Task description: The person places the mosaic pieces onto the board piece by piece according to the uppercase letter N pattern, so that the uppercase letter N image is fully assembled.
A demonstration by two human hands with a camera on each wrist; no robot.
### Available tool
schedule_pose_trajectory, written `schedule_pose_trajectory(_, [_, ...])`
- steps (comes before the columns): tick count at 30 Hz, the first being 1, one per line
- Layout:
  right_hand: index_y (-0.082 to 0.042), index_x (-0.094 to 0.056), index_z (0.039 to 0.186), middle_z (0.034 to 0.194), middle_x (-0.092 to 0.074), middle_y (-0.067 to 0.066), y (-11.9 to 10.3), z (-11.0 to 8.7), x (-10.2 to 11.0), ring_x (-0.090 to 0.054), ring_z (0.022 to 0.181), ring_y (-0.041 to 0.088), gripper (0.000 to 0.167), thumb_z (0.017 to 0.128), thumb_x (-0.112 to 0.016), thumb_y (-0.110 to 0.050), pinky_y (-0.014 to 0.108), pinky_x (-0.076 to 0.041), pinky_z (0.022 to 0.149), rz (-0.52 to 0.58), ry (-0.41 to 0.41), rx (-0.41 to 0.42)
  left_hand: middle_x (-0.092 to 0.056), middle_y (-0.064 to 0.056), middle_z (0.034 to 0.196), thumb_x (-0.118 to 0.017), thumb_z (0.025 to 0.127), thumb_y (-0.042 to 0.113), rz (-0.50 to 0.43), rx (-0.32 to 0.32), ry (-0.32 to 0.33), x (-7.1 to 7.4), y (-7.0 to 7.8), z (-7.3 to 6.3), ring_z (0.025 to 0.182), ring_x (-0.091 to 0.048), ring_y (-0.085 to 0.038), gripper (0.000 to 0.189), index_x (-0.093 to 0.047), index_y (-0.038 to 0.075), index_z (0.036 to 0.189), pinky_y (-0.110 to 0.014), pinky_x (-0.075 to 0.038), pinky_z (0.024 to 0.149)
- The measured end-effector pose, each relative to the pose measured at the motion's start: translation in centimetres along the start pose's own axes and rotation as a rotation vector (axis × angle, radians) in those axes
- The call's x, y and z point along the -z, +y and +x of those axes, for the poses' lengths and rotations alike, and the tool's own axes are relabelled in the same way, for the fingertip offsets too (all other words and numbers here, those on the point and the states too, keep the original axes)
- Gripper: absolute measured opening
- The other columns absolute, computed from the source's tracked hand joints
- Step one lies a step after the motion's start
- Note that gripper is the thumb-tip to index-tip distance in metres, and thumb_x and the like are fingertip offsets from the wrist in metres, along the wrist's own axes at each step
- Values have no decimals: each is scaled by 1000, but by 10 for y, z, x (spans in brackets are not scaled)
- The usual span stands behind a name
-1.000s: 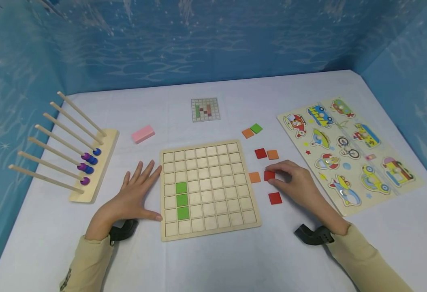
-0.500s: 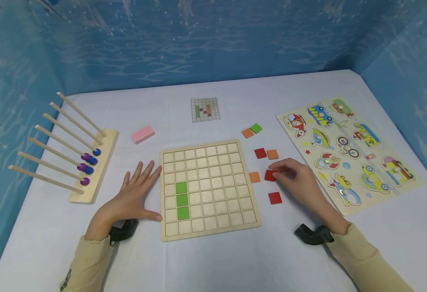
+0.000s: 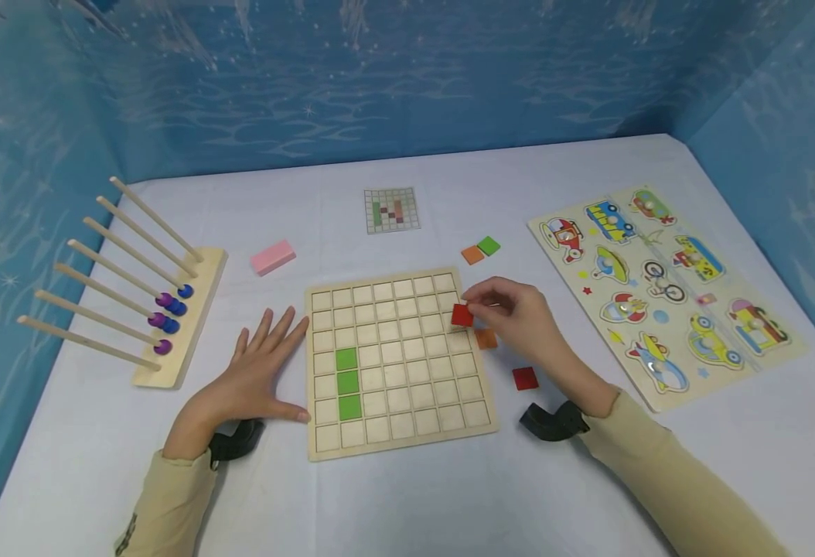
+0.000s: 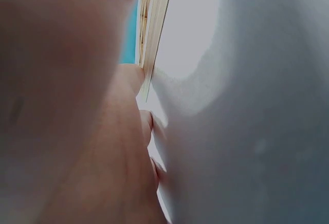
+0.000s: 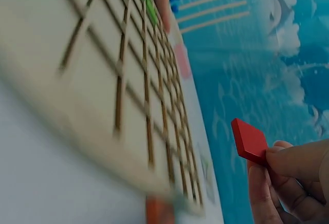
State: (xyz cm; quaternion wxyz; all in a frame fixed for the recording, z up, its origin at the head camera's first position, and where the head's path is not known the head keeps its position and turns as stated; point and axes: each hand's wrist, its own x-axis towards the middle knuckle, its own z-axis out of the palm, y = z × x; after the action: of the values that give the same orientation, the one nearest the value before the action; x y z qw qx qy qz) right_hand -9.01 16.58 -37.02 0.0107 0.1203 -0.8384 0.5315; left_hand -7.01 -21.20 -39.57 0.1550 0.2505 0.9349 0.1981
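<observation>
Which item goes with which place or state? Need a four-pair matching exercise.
1. Raised red tile
2. Three green tiles
3. Pink block
4. Left hand

A. Set in one column of the grid board
B. Spread at the board's left edge
C. Pinched in the right hand
D. Between the peg rack and small card

Pairs: 1-C, 2-A, 3-D, 4-B

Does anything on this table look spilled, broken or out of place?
I see nothing spilled or broken. Slightly untidy: a green tile and an orange tile lie askew beyond the far right corner of the grid board, though that seems ordinary for loose pieces.
</observation>
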Motion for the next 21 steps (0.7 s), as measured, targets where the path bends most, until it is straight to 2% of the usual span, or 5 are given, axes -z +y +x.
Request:
schedule_pose_trajectory(5, [-1, -69, 94, 92, -68, 5, -17, 15, -34, -64, 81, 16, 11, 83, -68, 2, 27, -51, 70, 68, -73, 8, 3, -14, 155, -77, 57, 66, -5, -4, 2, -1, -1, 0, 137, 15, -35, 127, -12, 10, 151, -62, 9, 100])
schedule_pose_trajectory(10, [-2, -69, 91, 89, -67, 4, -21, 24, -67, -63, 78, 15, 10, 83, -67, 4, 28, -51, 71, 118, -142, 26, 4, -14, 155, -77, 57, 66, 2, -8, 2, -3, -2, 1, 137, 16, -35, 128, -10, 11, 151, -62, 10, 100])
schedule_pose_trajectory(15, [-5, -69, 86, 85, -66, 6, -20, 27, -88, -61, 72, 13, 11, 82, -67, 5, 27, -51, 67, 110, -168, 30, 5, -13, 155, -76, 56, 67, 9, -3, -4, -3, -3, 2, 137, 17, -34, 129, -9, 13, 152, -61, 10, 100])
schedule_pose_trajectory(21, [-6, -68, 83, 81, -66, 5, -20, 28, -103, -59, 72, 11, 11, 82, -65, 4, 24, -49, 68, 41, -195, 50, 3, -14, 155, -78, 57, 64, 1, -3, 10, -2, -3, 0, 137, 16, -36, 127, -11, 11, 151, -62, 10, 100])
